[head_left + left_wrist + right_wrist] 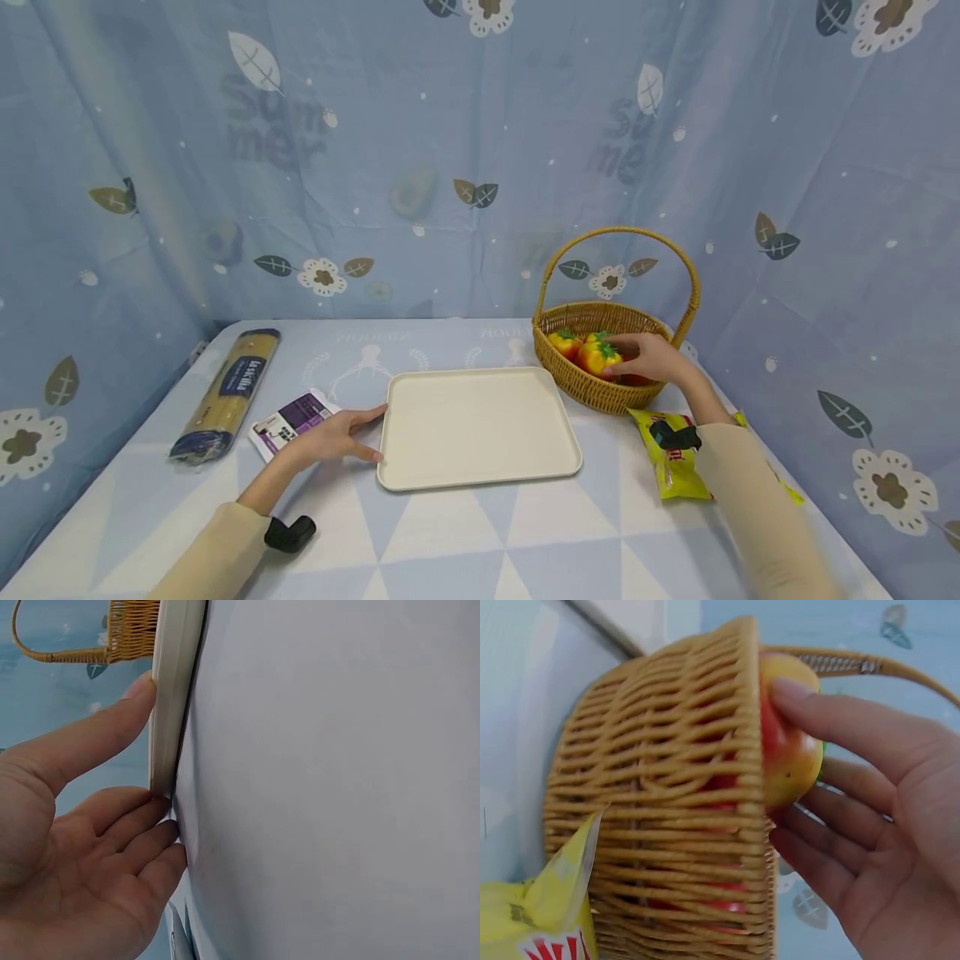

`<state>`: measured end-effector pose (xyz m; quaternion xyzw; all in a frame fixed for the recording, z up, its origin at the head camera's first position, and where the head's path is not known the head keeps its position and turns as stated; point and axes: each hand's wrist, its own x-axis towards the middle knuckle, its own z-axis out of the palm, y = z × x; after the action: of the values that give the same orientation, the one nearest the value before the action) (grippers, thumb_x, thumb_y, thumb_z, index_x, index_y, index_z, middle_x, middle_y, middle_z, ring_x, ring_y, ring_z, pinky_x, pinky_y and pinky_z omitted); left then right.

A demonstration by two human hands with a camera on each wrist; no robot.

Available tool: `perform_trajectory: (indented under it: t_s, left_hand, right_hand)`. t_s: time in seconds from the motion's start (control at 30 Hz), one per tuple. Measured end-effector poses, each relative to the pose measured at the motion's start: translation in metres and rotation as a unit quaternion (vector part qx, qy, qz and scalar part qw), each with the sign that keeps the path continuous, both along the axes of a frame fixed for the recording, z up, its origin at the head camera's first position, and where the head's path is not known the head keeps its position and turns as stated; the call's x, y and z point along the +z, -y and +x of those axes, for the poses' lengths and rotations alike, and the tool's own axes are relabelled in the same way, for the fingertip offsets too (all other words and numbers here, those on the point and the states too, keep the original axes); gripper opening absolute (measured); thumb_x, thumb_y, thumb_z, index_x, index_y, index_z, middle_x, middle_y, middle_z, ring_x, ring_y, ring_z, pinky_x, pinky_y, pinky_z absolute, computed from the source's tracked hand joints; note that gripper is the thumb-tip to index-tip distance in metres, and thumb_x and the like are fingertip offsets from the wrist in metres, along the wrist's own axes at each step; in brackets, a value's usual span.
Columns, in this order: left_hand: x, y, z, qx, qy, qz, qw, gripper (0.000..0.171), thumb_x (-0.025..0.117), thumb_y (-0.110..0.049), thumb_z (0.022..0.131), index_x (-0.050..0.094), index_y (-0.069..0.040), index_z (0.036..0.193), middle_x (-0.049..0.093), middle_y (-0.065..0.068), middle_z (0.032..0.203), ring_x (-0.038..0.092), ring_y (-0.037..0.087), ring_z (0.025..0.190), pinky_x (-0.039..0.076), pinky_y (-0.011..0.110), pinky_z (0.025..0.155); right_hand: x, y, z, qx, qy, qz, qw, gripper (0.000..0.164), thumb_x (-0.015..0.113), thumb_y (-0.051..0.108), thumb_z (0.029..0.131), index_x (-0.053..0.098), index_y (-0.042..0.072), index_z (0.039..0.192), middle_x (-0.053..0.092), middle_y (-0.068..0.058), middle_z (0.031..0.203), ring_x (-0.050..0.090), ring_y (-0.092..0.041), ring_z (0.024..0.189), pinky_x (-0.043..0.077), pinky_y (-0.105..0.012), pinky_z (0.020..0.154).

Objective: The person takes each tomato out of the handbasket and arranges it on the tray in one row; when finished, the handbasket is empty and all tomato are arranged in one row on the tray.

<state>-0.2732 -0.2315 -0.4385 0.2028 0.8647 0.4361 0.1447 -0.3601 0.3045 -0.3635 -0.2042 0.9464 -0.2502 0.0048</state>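
A cream rectangular tray (480, 429) lies flat on the table. My left hand (333, 437) rests at its left edge, thumb and fingers spread and touching the rim; the left wrist view has the thumb against the tray's side (171, 697). At the right, a wicker basket (573, 390) with a tall handle holds several red-and-yellow bell peppers. My right hand (648, 358) reaches over its rim and grips one bell pepper (598, 358). In the right wrist view the thumb presses that bell pepper (791, 750), with the fingers round its other side.
A pack of spaghetti (228, 392) lies at the far left, beside a purple-and-white packet (292, 421) behind my left hand. A yellow snack bag (678, 475) lies under my right forearm, in front of the basket. A patterned blue curtain (420, 167) surrounds the table.
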Motion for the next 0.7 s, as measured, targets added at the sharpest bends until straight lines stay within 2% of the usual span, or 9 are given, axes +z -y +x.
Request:
perform_trajectory:
  t_s: [0.43, 0.53, 0.7]
  left_hand:
    - [0.001, 0.001, 0.002, -0.008, -0.009, 0.005, 0.9999, 0.088, 0.081, -0.018, 0.078, 0.031, 0.006, 0.146, 0.026, 0.029, 0.150, 0.020, 0.046, 0.139, 0.021, 0.058, 0.112]
    - [0.000, 0.002, 0.001, -0.011, -0.014, 0.008, 0.9998, 0.088, 0.081, -0.018, 0.078, 0.031, 0.006, 0.146, 0.026, 0.030, 0.150, 0.020, 0.046, 0.139, 0.020, 0.058, 0.112]
    - [-0.003, 0.003, 0.000, -0.014, -0.026, -0.001, 0.9996, 0.088, 0.081, -0.019, 0.078, 0.032, 0.007, 0.146, 0.028, 0.030, 0.149, 0.022, 0.047, 0.138, 0.022, 0.058, 0.111]
  right_hand:
    - [0.015, 0.016, 0.039, -0.052, -0.032, -0.061, 0.996, 0.070, 0.075, 0.035, 0.085, 0.049, 0.001, 0.140, 0.055, -0.026, 0.131, 0.053, -0.042, 0.118, 0.047, -0.054, 0.094]
    - [0.017, 0.021, 0.046, -0.064, -0.050, -0.056, 0.995, 0.069, 0.074, 0.037, 0.085, 0.050, 0.001, 0.139, 0.056, -0.027, 0.130, 0.054, -0.043, 0.116, 0.048, -0.056, 0.092]
    - [0.017, 0.036, 0.057, -0.073, -0.075, -0.058, 0.993, 0.066, 0.074, 0.037, 0.084, 0.053, 0.003, 0.137, 0.061, -0.025, 0.123, 0.060, -0.039, 0.106, 0.053, -0.051, 0.084]
